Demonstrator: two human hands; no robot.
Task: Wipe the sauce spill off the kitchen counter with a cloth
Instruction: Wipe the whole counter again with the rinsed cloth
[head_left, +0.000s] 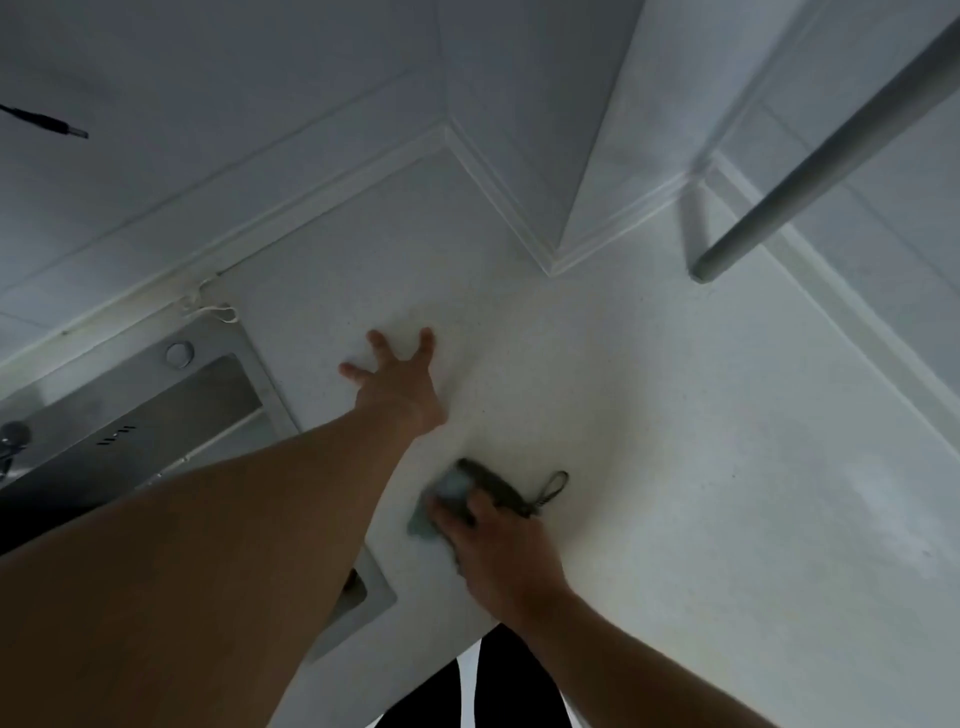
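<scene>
Right hand (498, 540) is down on the cloth (457, 493), fingers curled over it, pressing the grey-blue wad w/ its dark edge and little hang loop onto the white counter (701, 415). Only one view to work from, head cam, so everything's placed off the sink (156, 415): cloth sits to the right of the sink's near corner, not far from the counter's front edge. Left hand (400, 384) is flat on the counter beyond the cloth, fingers spread and straight, holding nothing, bracing by the look of it, just right of the sink's rim.

Sauce spill itself? Can't make it out; maybe a faint yellowish tint on the surface right of the sink, around and past the cloth, but the pic's too soft to be sure. So how much is left, can't say.

Wiping step looks to be in hand. To do it well, prob: keep the palm weight flat thru the cloth, overlap strokes, pull toward one spot rather than smearing outward, and refold to a clean face once a side is loaded. Mind the sink edge, where residue could lodge.
</scene>
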